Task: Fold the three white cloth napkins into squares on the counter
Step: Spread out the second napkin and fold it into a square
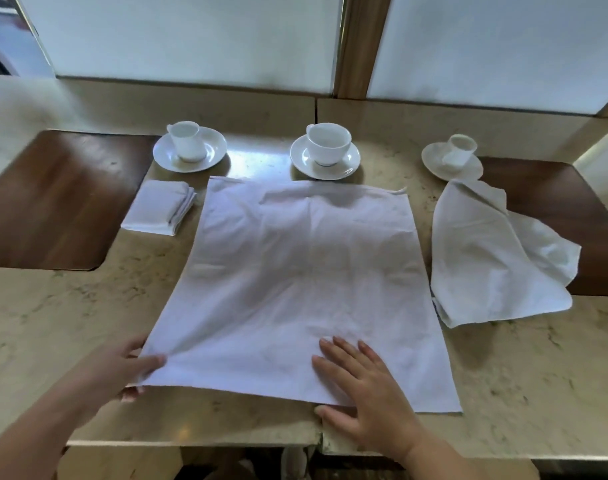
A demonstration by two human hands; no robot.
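Left hand pinches the near-left corner of the spread napkin, thumb on top, the other fingers under the cloth and not visible. Right hand lies flat, fingers straight, pressing the near edge of the same napkin to the table; it grasps nothing. The napkin lies open between and beyond both hands, mostly flat, with soft creases running away from the left hand's corner. Risks, as judged: if the left hand lifts its corner alone while the right hand pins the hem, the fold may run skew and the edges will not meet; the far edge lies just short of the middle cup and saucer, so a hard tug or a sweeping fold could nudge the crockery. Beyond the left hand, a folded napkin sits finished; beyond the right hand, a crumpled napkin waits, partly over a dark wood inlay. Two more cups on saucers, far left and far right. Hard to read: the far-right cup is blurred, and the crumpled napkin's layers cannot be sorted. Both forearms are cut off by the frame.
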